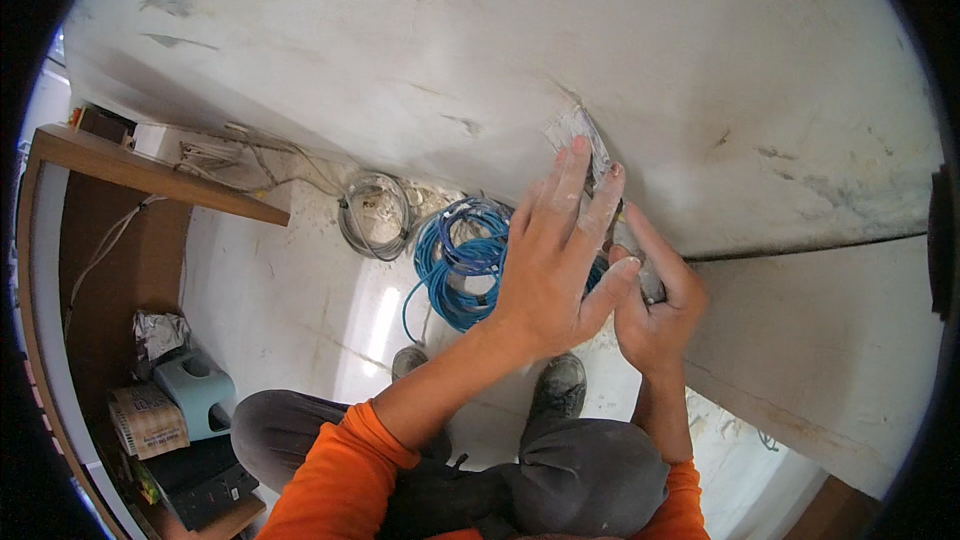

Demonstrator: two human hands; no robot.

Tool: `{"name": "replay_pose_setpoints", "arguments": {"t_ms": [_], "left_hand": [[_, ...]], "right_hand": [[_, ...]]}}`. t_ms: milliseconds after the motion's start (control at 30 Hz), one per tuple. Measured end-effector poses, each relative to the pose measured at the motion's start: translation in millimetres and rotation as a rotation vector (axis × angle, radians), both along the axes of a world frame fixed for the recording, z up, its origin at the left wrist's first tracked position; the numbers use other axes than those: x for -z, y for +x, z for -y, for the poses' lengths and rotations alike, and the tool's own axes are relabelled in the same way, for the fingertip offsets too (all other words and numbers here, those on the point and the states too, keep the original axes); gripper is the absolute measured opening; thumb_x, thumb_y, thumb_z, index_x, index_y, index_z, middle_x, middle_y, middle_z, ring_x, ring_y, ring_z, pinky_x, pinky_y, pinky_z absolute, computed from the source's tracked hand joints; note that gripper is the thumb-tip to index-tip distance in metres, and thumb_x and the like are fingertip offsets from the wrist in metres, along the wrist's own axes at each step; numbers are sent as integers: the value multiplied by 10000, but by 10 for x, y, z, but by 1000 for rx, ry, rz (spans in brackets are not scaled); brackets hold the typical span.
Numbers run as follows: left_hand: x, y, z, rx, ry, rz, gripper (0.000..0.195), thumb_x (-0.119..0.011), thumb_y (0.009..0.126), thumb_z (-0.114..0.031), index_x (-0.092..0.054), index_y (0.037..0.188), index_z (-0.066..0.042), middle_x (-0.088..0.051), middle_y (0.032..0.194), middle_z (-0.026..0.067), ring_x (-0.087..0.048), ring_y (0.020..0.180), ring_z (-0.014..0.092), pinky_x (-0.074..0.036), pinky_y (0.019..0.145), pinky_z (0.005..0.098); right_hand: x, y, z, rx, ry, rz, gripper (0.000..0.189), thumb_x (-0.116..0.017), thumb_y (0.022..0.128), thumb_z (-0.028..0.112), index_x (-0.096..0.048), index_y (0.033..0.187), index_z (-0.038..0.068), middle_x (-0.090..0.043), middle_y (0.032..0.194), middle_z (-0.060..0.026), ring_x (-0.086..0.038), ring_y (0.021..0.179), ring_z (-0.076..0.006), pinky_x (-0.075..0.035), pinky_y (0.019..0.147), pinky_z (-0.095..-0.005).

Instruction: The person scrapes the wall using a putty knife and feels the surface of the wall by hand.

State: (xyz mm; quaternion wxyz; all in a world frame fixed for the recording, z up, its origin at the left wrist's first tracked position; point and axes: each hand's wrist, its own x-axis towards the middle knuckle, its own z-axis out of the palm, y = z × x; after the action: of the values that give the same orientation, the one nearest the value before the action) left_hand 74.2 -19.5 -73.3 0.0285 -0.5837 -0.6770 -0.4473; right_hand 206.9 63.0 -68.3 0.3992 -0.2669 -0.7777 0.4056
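My right hand (660, 300) is closed around the handle of a putty knife (592, 154), whose blade is coated in whitish filler and lies against or very near the plastered wall (480, 52). Spread over the blade, my left hand (551, 255) touches it with its fingertips; white dust marks the fingers. The blade's near part is partly hidden by those fingers. Grey smears and small scuffed patches mark the wall around the tool.
Blue cable coils (457, 262) and a grey cable coil (373, 216) lie on the dusty floor by the wall. At left stands wooden furniture (161, 172) holding a pale blue plastic stool (196, 390), a printed package (148, 420) and a black box (199, 480). A ledge (810, 345) juts out at right.
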Motion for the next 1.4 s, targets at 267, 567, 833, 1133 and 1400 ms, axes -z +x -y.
{"name": "replay_pose_setpoints", "arguments": {"t_ms": [267,567,833,1133,1400], "left_hand": [[-13,-41,-34,-6,12,-56,732,-567,1046,-425,-441,1580,60,-276,1674,384,-403,1487,523,-325,1181,539],[-16,-25,-43,0,42,-21,690,-615,1003,-339,-491,1550,62,-291,1660,402,-479,1414,508,-357,1151,533],[-33,-43,-24,-62,48,-14,656,-601,1002,-288,-497,1548,61,-301,1661,393,-503,1391,480,-362,1148,506],[-99,-134,8,-91,61,68,673,-658,966,-277,-513,1564,-4,-331,1669,345,-397,1504,507,-323,1175,562],[-92,-177,6,-86,132,38,632,-678,930,-204,-559,1511,15,-376,1641,349,-445,1470,489,-360,1140,513]], "right_hand": [[-86,15,-35,-8,-44,49,422,-729,901,-7,-737,1322,16,-778,1204,-212,-769,1100,-255,-567,944,-345],[-124,11,-48,-18,-82,54,425,-720,906,5,-724,1330,-6,-768,1221,-227,-763,1128,-269,-562,960,-350],[-202,-89,-3,-18,-100,60,418,-705,908,3,-725,1326,-9,-769,1208,-238,-755,1151,-284,-565,966,-367],[-170,-219,-19,-60,-82,-26,427,-670,894,-34,-728,1316,-20,-767,1218,-241,-749,1159,-269,-551,989,-349],[-243,-261,13,-47,-29,30,444,-664,902,-33,-711,1343,-16,-755,1248,-239,-744,1176,-291,-542,1018,-365]]}}
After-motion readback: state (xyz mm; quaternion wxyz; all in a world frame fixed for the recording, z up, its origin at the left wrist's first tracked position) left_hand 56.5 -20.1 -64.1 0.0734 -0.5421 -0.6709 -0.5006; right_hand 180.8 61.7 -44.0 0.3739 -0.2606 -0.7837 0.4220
